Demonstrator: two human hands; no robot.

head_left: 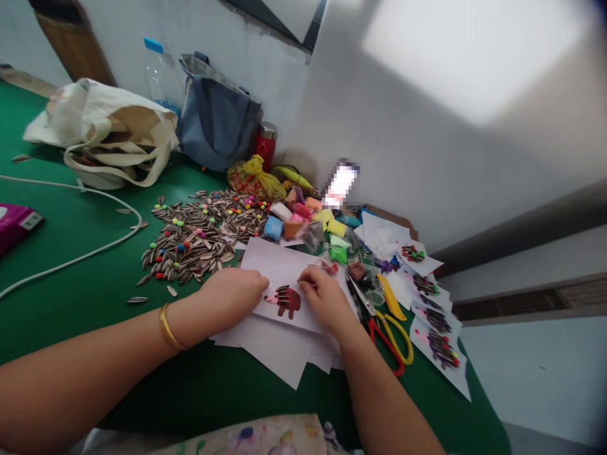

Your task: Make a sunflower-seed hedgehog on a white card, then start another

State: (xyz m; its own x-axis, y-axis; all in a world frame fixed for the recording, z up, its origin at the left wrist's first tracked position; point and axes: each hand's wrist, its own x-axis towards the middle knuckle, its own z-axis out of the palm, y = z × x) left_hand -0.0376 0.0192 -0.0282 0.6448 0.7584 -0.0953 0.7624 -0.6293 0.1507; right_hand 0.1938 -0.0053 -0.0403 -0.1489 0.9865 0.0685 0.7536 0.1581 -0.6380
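Note:
A sheet of white paper (pixel 258 253) lies on top of more white sheets, with a dark red clay hedgehog (pixel 291 302) on it. The hedgehog has a pink face, and a few striped sunflower seeds (pixel 283 294) stick in its front half. My left hand (pixel 234 294) is closed beside the face, with thumb and forefinger together over the sheet. On the other side, my right hand (pixel 327 300) is curled in a pinch just above the hedgehog's back. Whatever either pinch holds is too small or hidden to name.
A seed pile (pixel 203 234) with coloured beads spreads at the left. Bagged clay blocks (pixel 308 218) sit behind the sheet. Scissors (pixel 389 344) and a yellow cutter (pixel 391 297) lie at the right, near finished hedgehog cards (pixel 441 347). A white cable (pixel 109 243), blue bag (pixel 218 120) and phone (pixel 341 183) are around.

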